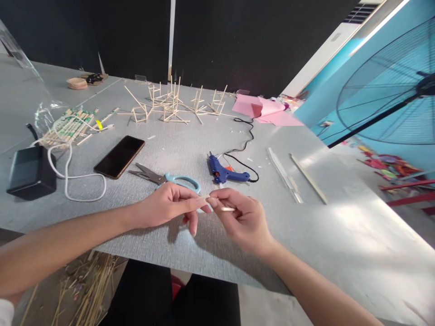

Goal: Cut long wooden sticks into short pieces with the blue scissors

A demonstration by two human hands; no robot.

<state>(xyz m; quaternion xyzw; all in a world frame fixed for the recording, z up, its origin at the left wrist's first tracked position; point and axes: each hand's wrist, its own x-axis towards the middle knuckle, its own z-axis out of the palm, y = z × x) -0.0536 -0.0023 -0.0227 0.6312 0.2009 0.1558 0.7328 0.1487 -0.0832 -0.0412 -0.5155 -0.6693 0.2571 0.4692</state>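
My left hand [176, 206] and my right hand [239, 217] meet fingertip to fingertip above the near edge of the table. Both pinch a small pale piece between them, mostly covered by the fingers. A short wooden stick [228, 209] pokes out from the curled fingers of my right hand. Just beyond the left hand lie scissors [163, 177] with light blue handles, blades spread. A blue glue gun [226, 172] rests on its side past the right hand, its black cord running to the back.
A phone [119, 156], a black box-shaped device [32, 173] with a white cable and a bundle of paper-wrapped sticks [73, 124] lie left. Thin stick frames [173, 106] and pink paper [260, 109] stand at the back. Clear glue sticks [283, 174] and a wooden stick [308, 179] lie right.
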